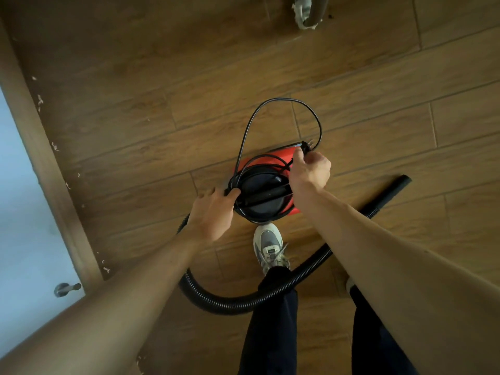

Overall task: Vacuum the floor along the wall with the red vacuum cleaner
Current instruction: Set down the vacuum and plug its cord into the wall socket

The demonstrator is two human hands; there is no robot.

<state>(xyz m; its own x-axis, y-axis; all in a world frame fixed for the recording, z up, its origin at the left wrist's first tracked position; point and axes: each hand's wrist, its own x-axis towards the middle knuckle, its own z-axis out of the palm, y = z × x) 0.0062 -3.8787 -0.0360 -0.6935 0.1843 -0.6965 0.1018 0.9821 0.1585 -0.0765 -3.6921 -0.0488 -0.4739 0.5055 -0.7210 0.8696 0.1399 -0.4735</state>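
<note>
The red vacuum cleaner (273,161) stands on the wooden floor just ahead of my feet, its black round top (259,197) facing up. A black power cord (250,125) is coiled around that top and loops out in front. My right hand (311,169) pinches the cord's plug (307,146) above the red body. My left hand (212,212) grips the coiled cord at the left rim of the top. The black ribbed hose (270,296) curves behind my left shoe, and its nozzle end (400,182) lies to the right.
A wooden skirting board (40,147) runs along the pale wall (19,217) on the left, with white debris specks (55,147) on the floor beside it. A metal door stop (65,289) sticks out low on the wall. A grey pipe (311,12) with white filler sits at the top.
</note>
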